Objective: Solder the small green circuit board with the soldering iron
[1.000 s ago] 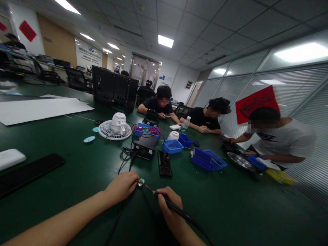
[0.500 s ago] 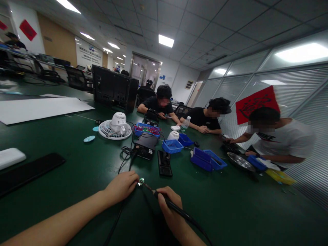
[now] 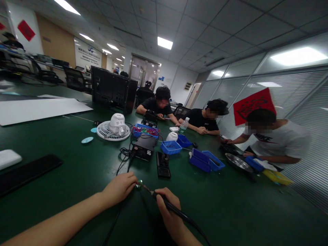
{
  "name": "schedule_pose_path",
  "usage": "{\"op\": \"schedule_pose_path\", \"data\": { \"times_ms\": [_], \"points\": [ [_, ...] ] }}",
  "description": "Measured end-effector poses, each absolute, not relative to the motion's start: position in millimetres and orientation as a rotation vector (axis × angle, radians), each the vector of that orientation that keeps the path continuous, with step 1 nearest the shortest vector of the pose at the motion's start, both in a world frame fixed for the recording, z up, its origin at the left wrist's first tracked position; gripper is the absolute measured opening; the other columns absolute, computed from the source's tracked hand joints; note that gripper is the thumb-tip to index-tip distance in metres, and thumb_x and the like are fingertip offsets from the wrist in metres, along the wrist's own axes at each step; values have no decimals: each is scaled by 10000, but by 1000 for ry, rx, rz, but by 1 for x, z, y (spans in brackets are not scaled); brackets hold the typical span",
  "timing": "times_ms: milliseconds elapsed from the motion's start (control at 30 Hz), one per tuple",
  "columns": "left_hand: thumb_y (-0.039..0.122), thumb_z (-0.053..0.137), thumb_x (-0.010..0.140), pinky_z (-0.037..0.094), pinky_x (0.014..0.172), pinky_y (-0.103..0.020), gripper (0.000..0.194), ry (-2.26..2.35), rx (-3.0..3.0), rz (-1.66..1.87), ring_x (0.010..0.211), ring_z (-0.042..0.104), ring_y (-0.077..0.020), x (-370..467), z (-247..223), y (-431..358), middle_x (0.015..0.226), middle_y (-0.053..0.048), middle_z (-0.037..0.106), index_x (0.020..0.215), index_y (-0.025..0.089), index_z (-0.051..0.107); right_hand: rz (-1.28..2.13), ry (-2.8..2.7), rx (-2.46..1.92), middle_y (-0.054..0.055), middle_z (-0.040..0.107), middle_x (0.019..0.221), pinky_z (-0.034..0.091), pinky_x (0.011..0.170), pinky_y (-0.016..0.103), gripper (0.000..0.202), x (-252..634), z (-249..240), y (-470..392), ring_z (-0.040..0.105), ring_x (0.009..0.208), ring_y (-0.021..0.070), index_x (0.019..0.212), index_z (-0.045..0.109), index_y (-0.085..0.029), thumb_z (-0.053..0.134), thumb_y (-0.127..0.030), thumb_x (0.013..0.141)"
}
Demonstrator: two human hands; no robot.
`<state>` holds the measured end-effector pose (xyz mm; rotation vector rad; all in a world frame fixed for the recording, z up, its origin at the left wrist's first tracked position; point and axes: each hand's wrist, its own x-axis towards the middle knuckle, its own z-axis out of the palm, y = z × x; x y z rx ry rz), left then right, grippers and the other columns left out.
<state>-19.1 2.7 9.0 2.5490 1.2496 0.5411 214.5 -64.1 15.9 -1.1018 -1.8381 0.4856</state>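
Note:
My right hand (image 3: pixel 169 209) is closed around the black handle of a soldering iron (image 3: pixel 164 202), whose cord trails off toward the lower right. The iron's metal tip reaches left to a small green circuit board (image 3: pixel 139 184); whether it touches the board I cannot tell. My left hand (image 3: pixel 122 186) pinches the board at its left edge, its fingers pressed together. Fine detail on the board is too small to make out. Beyond my hands stands a black soldering station (image 3: pixel 143 147) with cables beside it. A black iron stand (image 3: pixel 163 165) lies to its right.
Blue trays (image 3: pixel 171 147) stand past the iron stand, one of them holding red wires and boards. A white fan part (image 3: pixel 114 131) lies at the back left. A black slab (image 3: pixel 28 174) is at the left. Several people sit across the green table (image 3: pixel 225 212).
The whole view has shifted slightly. The board has tilted a little between my fingers, while both hands keep their hold and stay almost in place.

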Motion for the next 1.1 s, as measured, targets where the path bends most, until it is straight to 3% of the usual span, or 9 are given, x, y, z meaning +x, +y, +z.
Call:
{"op": "schedule_pose_path", "data": {
  "times_ms": [1100],
  "points": [
    [206, 409, 919, 429, 733, -263, 192, 1244, 2550, 546, 837, 574, -172, -19, 9, 2, 884, -28, 593, 909, 211, 600, 495, -1782, -1135, 40, 709, 758, 525, 673, 257, 155, 210, 28, -61, 683, 704, 180, 826, 687, -186, 534, -198, 847]
  ]
}}
